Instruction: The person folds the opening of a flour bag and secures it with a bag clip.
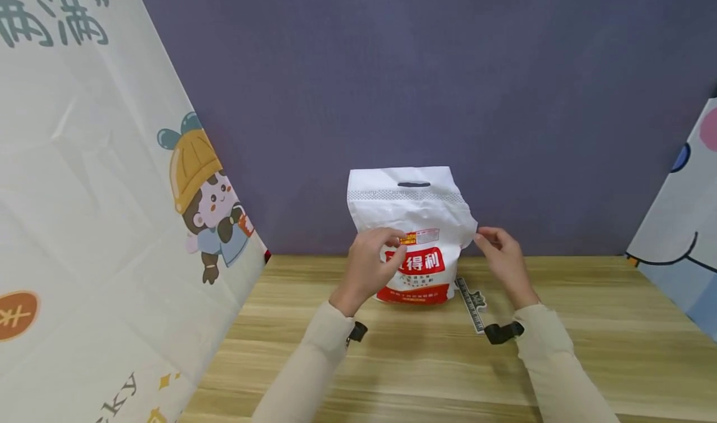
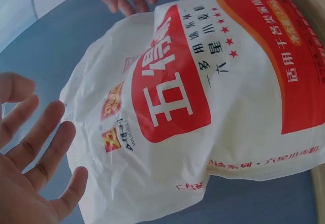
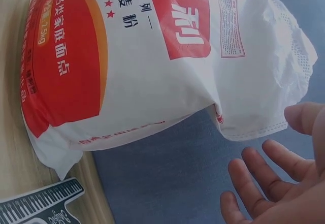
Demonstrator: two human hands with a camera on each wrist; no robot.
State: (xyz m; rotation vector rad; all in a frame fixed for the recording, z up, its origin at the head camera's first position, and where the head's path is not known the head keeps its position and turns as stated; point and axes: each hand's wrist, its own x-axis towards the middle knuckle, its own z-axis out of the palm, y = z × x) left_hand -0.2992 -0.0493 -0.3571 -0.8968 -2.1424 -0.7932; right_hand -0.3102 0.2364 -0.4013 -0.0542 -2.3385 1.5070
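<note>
A white plastic bag of flour (image 1: pixel 422 249) with red panels and a cut-out handle at its top stands upright on the table, against the back wall. My left hand (image 1: pixel 372 258) hovers before the bag's left side, fingers spread and loosely bent. In the left wrist view this hand (image 2: pixel 25 193) holds nothing and its fingertips are by the bag's upper part. My right hand (image 1: pixel 502 258) is at the bag's upper right edge, fingertips close to the plastic. The right wrist view shows that hand (image 3: pixel 289 193) with parted fingers, nothing between them, beside the bag (image 3: pixel 152 82).
A dark flat ruler (image 1: pixel 472 305) with a decorative cut-out edge lies on the wooden table (image 1: pixel 426 373), right of the bag. A grey-blue wall (image 1: pixel 426 74) rises directly behind. Printed white sheets stand at the left (image 1: pixel 84 193) and right (image 1: pixel 683 224).
</note>
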